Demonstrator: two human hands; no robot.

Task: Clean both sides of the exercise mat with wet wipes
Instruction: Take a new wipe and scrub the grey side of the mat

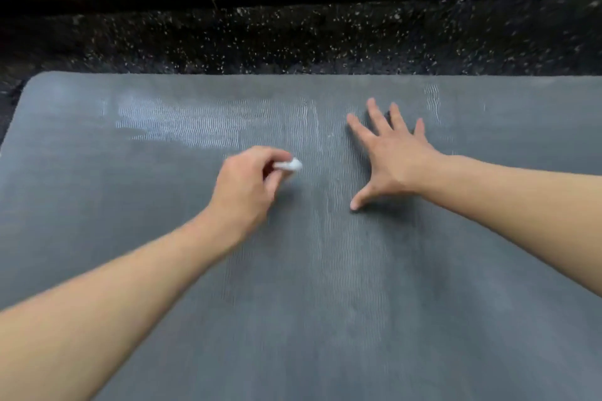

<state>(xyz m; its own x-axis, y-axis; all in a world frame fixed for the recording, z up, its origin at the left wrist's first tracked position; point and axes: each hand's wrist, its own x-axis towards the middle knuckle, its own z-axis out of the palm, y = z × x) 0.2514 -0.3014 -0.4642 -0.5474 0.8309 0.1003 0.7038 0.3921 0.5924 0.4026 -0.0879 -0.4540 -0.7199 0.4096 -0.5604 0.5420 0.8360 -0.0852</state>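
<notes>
Grey mat (293, 270) lies flat on speckled black floor (293, 39), its far edge and rounded left corner free. Left hand (247, 185) pinches a balled white wipe (290, 165) over the mat; right hand (391, 153) presses spread fingers flat beside it.

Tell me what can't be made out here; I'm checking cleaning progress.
- Head view: mat underside hidden, lying face down on the floor.
- Mat's right and near ends cut off by the frame.
- Wipe mostly covered by the left hand.
- Wet streaks blurred by motion.
</notes>
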